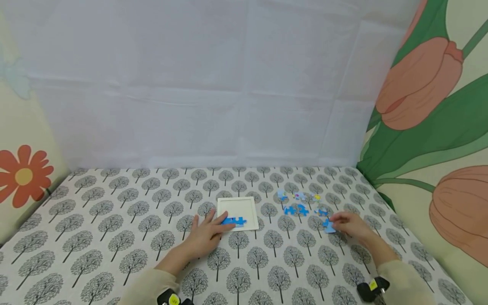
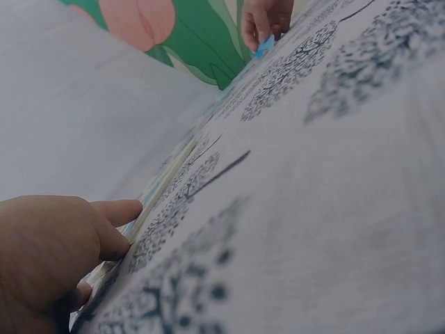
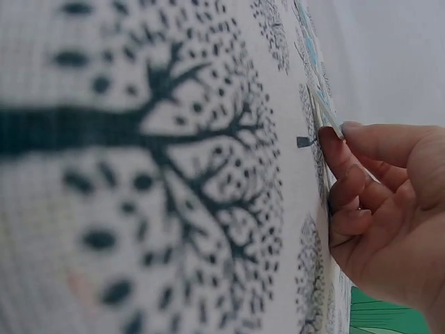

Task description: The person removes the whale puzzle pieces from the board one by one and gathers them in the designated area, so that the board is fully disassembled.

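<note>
A square white puzzle frame (image 1: 248,208) lies on the patterned cloth, with joined blue puzzle pieces (image 1: 239,221) along its lower left part. My left hand (image 1: 206,235) rests at the frame's lower left corner with fingers spread, some reaching over the blue pieces. In the left wrist view the left hand (image 2: 59,257) touches the frame's edge. To the right, my right hand (image 1: 352,226) pinches a light blue puzzle piece (image 1: 328,226) between thumb and finger. The right wrist view shows that right hand (image 3: 389,202) holding the thin piece (image 3: 327,111) tilted, edge-on to the camera.
Several loose puzzle pieces (image 1: 296,210) lie between the frame and the right hand, mostly blue, one with a yellow mark (image 1: 316,197). A tree-print cloth (image 1: 141,228) covers the table. A white sheet (image 1: 213,84) hangs behind, and floral panels (image 1: 427,106) stand at both sides.
</note>
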`<state>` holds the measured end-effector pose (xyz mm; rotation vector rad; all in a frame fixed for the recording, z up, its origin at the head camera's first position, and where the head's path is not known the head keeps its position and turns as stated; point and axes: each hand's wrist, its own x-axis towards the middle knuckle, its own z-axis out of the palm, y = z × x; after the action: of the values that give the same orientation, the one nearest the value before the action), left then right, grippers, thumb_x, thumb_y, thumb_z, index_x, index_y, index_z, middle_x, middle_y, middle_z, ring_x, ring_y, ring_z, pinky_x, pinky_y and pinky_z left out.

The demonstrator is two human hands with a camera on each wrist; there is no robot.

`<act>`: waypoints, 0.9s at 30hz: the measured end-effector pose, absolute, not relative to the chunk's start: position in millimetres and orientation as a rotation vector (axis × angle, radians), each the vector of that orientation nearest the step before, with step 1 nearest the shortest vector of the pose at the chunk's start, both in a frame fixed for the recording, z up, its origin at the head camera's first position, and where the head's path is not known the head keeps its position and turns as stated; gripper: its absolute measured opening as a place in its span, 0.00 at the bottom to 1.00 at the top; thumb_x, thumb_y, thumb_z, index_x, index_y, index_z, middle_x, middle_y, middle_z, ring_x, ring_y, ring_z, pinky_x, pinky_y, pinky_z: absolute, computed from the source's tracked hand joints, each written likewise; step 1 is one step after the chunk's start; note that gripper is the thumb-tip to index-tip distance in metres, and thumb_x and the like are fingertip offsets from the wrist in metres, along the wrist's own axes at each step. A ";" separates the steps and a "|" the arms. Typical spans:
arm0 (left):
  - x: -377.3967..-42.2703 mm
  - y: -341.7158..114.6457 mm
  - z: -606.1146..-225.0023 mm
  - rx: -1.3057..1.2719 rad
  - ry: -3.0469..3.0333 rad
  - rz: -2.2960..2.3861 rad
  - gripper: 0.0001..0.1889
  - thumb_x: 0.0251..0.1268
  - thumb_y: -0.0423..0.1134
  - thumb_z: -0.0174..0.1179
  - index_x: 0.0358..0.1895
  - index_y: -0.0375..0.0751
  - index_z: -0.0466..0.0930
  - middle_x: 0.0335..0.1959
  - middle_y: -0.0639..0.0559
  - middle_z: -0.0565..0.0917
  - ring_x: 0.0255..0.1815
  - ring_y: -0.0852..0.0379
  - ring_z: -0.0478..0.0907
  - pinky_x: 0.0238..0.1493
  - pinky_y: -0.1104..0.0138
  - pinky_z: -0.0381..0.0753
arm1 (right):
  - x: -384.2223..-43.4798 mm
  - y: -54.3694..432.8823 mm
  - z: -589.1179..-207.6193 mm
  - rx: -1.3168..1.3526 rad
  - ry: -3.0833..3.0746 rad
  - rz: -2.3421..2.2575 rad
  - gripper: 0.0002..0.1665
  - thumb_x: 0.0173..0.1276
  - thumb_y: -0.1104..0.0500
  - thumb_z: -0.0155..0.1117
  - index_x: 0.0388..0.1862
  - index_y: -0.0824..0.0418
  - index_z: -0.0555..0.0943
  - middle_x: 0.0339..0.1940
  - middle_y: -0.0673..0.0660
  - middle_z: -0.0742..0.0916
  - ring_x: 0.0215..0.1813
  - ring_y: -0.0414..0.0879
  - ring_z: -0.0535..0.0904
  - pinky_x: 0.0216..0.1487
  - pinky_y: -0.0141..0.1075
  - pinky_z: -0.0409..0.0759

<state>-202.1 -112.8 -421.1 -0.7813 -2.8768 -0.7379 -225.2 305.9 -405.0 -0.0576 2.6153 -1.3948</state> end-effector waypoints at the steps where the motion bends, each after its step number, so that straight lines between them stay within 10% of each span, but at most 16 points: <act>1: -202.2 -112.7 -421.2 -0.783 -2.876 -0.745 0.20 0.60 0.31 0.47 0.53 0.53 0.74 0.62 0.47 0.61 0.64 0.40 0.45 0.53 0.39 0.30 | -225.1 306.1 -405.1 -0.061 2.615 -1.393 0.16 0.58 0.65 0.57 0.44 0.73 0.74 0.31 0.54 0.79 0.32 0.45 0.72 0.31 0.37 0.71; 27: -202.0 -115.3 -423.4 -0.816 -2.808 -0.767 0.19 0.60 0.32 0.49 0.55 0.45 0.71 0.61 0.46 0.63 0.63 0.39 0.47 0.53 0.38 0.33 | -231.8 289.5 -381.6 -0.082 2.700 -1.206 0.18 0.60 0.60 0.56 0.47 0.70 0.74 0.39 0.59 0.78 0.38 0.48 0.74 0.35 0.40 0.74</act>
<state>-202.0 -115.3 -423.4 -0.8161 -2.8079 -0.7675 -231.8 289.5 -381.6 -0.0816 2.7001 -1.2055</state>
